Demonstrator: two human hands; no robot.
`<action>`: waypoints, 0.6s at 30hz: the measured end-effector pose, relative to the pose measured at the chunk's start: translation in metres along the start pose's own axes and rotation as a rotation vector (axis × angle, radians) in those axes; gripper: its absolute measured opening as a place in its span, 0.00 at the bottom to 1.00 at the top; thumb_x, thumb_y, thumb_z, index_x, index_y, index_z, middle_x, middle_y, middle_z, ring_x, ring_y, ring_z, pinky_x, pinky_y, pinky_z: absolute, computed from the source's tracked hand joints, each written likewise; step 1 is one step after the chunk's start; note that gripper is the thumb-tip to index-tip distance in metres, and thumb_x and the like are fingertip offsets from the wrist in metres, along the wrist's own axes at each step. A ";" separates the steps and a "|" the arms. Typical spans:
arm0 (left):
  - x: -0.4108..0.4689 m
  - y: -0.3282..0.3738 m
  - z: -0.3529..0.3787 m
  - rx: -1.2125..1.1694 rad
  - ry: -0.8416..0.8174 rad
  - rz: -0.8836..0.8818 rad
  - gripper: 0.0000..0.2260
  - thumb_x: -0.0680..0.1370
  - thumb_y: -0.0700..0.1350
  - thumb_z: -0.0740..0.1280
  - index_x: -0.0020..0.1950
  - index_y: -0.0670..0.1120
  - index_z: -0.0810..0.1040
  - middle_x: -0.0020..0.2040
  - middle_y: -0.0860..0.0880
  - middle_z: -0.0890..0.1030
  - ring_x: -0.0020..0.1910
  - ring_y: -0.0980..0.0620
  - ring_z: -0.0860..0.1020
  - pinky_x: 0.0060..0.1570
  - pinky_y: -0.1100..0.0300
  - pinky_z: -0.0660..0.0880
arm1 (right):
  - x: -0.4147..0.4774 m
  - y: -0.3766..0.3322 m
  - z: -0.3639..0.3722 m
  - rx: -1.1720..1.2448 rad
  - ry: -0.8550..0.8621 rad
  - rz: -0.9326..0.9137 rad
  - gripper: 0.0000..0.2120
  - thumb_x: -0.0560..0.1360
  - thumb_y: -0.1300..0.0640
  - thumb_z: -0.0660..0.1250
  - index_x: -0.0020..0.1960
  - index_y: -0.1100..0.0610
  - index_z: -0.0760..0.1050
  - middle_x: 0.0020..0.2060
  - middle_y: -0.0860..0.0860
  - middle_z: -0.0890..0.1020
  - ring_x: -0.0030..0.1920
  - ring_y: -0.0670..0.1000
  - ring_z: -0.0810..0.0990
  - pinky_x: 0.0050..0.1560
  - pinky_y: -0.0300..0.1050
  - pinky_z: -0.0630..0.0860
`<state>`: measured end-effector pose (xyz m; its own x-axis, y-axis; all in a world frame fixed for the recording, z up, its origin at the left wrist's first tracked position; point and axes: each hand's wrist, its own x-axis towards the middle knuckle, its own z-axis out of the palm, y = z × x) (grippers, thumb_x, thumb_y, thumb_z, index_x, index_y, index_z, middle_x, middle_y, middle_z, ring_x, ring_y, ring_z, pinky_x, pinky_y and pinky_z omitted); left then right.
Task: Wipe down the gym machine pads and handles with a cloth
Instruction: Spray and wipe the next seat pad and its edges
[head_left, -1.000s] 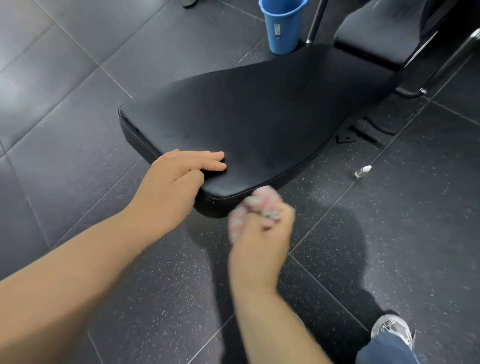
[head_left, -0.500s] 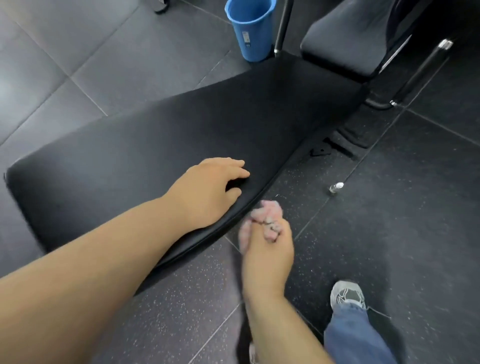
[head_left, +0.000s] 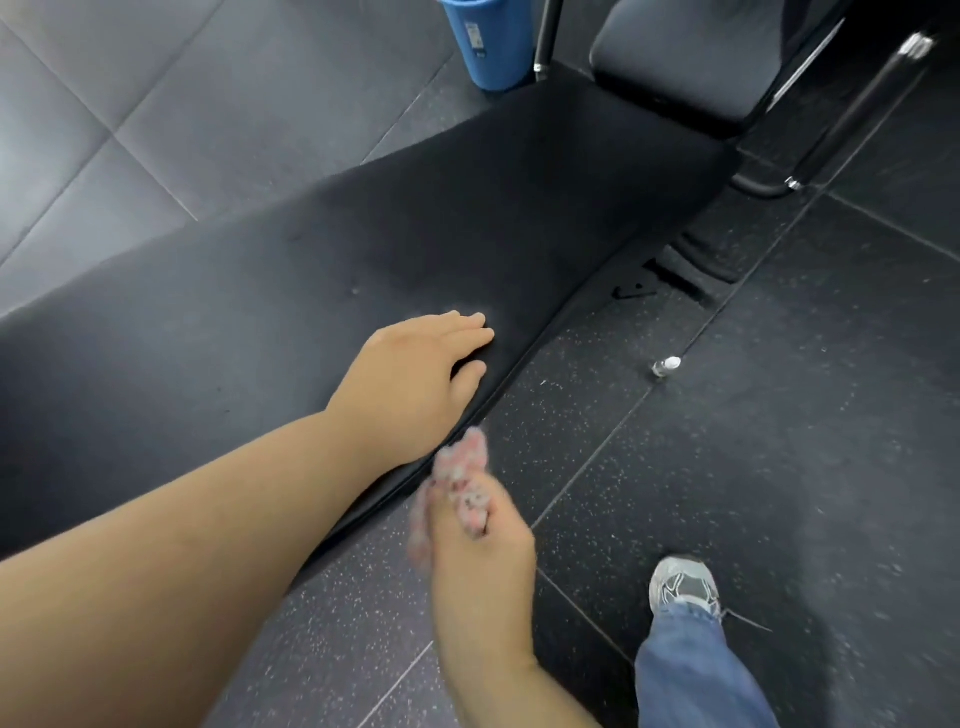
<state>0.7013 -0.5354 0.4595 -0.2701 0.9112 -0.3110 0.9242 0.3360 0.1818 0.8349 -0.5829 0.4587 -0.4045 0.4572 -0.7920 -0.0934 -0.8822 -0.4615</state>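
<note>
Cloth (head_left: 464, 491) bunched in right hand (head_left: 480, 558), lower centre; left hand (head_left: 410, 379) flat on pad (head_left: 208, 322) just above.

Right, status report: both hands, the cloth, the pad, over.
Left hand flat on pad. Right hand grips cloth beside pad edge, contact unclear. Nothing blocking the pad.

- Single head-worn wide-angle view, facing forward and steeply down
- Close: left hand (head_left: 410, 384) on the pad (head_left: 234, 338) sits near frame centre
- Dark floor (head_left: 805, 441) fills the right side
</note>
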 end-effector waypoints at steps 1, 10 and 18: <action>0.001 0.001 -0.002 0.003 -0.008 -0.022 0.17 0.82 0.50 0.60 0.70 0.51 0.76 0.71 0.54 0.74 0.72 0.52 0.70 0.70 0.58 0.62 | -0.003 -0.009 -0.006 -0.009 -0.036 0.013 0.08 0.80 0.57 0.66 0.52 0.62 0.79 0.42 0.52 0.79 0.33 0.42 0.75 0.33 0.30 0.72; 0.066 0.010 0.000 0.024 0.037 -0.122 0.13 0.82 0.52 0.61 0.65 0.56 0.78 0.46 0.56 0.69 0.54 0.48 0.74 0.53 0.54 0.70 | 0.165 -0.084 -0.019 -0.128 0.343 -0.283 0.08 0.81 0.57 0.58 0.43 0.50 0.70 0.34 0.42 0.73 0.35 0.46 0.70 0.39 0.40 0.69; 0.075 0.010 0.012 -0.021 0.083 -0.226 0.05 0.79 0.50 0.62 0.51 0.55 0.78 0.37 0.56 0.70 0.46 0.49 0.74 0.43 0.56 0.67 | 0.076 -0.043 -0.031 -0.043 -0.075 -0.044 0.05 0.84 0.59 0.59 0.51 0.57 0.71 0.40 0.47 0.73 0.34 0.40 0.72 0.32 0.28 0.69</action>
<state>0.6939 -0.4669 0.4270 -0.4914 0.8287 -0.2679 0.8323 0.5374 0.1358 0.8366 -0.5062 0.4055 -0.4680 0.4846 -0.7390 -0.0742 -0.8549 -0.5135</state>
